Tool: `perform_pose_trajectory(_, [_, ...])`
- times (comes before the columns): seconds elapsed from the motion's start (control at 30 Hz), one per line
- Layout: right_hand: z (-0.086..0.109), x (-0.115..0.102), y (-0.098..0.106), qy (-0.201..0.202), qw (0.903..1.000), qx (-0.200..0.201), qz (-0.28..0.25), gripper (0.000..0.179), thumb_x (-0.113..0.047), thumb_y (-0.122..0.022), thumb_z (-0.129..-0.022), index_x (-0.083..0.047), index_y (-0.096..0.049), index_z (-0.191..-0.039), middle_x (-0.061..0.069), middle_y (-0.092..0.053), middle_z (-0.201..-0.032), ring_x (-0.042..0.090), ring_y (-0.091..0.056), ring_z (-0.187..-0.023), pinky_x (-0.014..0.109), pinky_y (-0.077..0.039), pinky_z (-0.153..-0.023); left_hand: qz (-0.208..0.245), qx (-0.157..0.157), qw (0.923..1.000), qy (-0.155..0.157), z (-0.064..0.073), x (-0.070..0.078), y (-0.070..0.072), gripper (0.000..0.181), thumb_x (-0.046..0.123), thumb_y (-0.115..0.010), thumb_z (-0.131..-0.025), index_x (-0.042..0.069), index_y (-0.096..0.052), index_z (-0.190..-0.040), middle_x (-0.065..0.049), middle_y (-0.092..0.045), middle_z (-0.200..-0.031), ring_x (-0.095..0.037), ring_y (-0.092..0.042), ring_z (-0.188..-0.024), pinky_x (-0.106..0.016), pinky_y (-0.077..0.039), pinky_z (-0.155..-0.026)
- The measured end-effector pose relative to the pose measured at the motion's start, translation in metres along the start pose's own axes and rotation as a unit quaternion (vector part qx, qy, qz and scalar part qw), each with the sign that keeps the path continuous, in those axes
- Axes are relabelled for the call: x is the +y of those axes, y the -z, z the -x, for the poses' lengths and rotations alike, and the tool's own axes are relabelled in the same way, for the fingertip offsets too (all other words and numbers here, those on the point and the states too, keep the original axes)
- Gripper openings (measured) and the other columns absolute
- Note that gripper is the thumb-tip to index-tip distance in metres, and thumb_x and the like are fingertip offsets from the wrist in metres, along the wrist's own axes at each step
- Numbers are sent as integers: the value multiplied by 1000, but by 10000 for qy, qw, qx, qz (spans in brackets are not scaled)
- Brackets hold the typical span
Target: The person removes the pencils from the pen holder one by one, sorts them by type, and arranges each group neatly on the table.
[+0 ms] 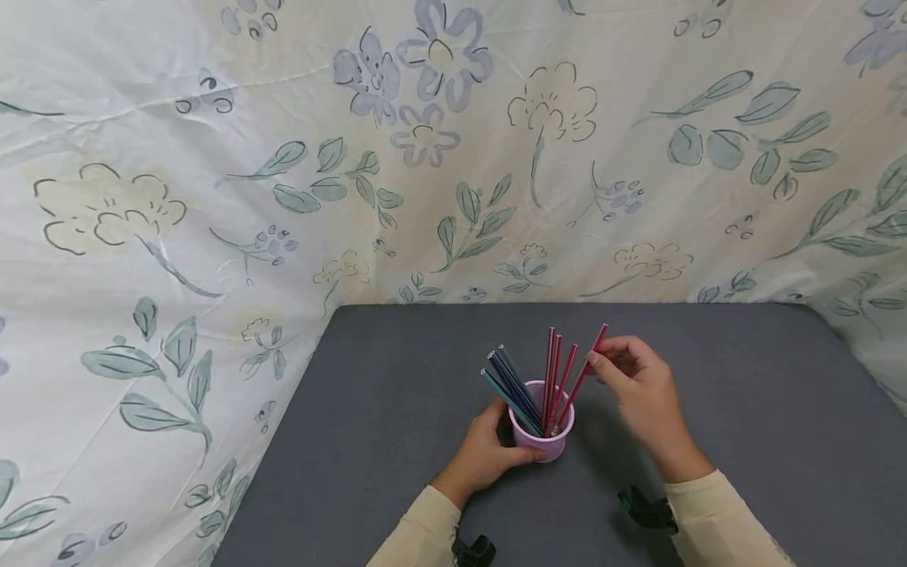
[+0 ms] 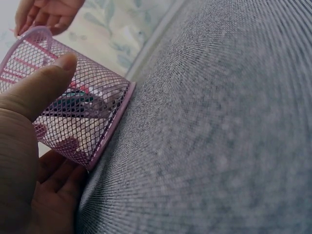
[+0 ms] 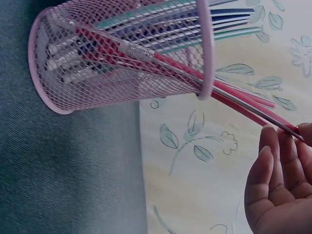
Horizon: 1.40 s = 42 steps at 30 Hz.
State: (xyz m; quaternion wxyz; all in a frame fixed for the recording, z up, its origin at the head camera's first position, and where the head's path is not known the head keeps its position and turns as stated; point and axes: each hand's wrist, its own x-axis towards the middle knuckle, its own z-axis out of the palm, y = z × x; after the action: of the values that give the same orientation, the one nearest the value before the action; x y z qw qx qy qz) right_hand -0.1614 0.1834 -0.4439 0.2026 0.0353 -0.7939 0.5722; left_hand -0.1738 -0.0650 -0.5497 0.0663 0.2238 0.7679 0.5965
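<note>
A pink mesh pencil cup (image 1: pixel 556 450) stands upright on the dark table, holding several red and blue-green pencils. My left hand (image 1: pixel 485 453) grips it from the left, its thumb (image 2: pixel 46 85) lying across the mesh in the left wrist view. At the cup's right, my right hand (image 1: pixel 645 386) pinches the upper end of a red pencil (image 1: pixel 583 374) with fingertips and thumb. That pencil leans right, its lower end inside the cup. Blue and teal pencils (image 1: pixel 513 386) lean left; other red pencils (image 1: pixel 550 362) stand between. Through the mesh, silvery ferrules (image 3: pixel 136 51) show near the pencils' lower ends.
The dark grey tabletop (image 1: pixel 383 378) reaches back to a floral cloth (image 1: pixel 453 197) hanging behind and along the left. A black strap device (image 1: pixel 646 510) sits at the right wrist, and another (image 1: pixel 475 551) at the left.
</note>
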Motion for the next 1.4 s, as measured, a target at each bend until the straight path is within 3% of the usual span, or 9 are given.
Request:
perform_pose_trajectory(0.27, [-2, -5, 6, 78, 9999, 80, -94, 22, -10, -72, -108, 5, -64, -121, 18, -76, -109, 12, -75, -88, 23, -60, -76, -81, -21, 9999, -65, 0, 1, 1, 92, 25, -101, -81, 30, -51, -159, 9, -62, -148, -14, -55, -139, -47, -37, -121])
perform_pose_trajectory(0.53, [-4, -12, 12, -71, 9955, 34, -941, 24, -8, -67, -110, 7, -58, -125, 23, -66, -115, 20, -71, -97, 32, -63, -78, -182, -29, 9997, -149, 0, 0, 0, 92, 25, -101, -82, 30, -50, -159, 8, -62, -149, -14, -55, -140, -47, -37, -121])
perform_pose_trajectory(0.87, [-5, -24, 21, -160, 9867, 49, -1614, 21, -6, -67, -109, 0, -60, -127, 18, -66, -116, 23, -69, -104, 31, -63, -80, -54, -15, 9999, -141, 0, -1, 0, 90, 25, -100, -82, 29, -51, -158, 7, -63, -146, -14, -57, -136, -44, -40, -119])
perform_pose_trajectory(1.07, [-5, -31, 27, -46, 9777, 187, -2090, 26, -1, -68, -108, 2, -62, -133, 19, -65, -116, 24, -70, -103, 32, -63, -80, 26, -29, 9998, -205, 0, -1, 0, 90, 24, -100, -83, 27, -51, -158, 7, -64, -146, -15, -58, -136, -43, -40, -119])
perform_pose_trajectory(1.4, [-7, -29, 34, -61, 9786, 377, -2023, 32, -2, -69, -107, 0, -65, -139, 14, -63, -112, 20, -70, -97, 29, -63, -76, 218, -43, 9995, -234, -1, 1, 0, 89, 20, -100, -82, 26, -53, -157, 6, -65, -143, -16, -60, -133, -39, -43, -116])
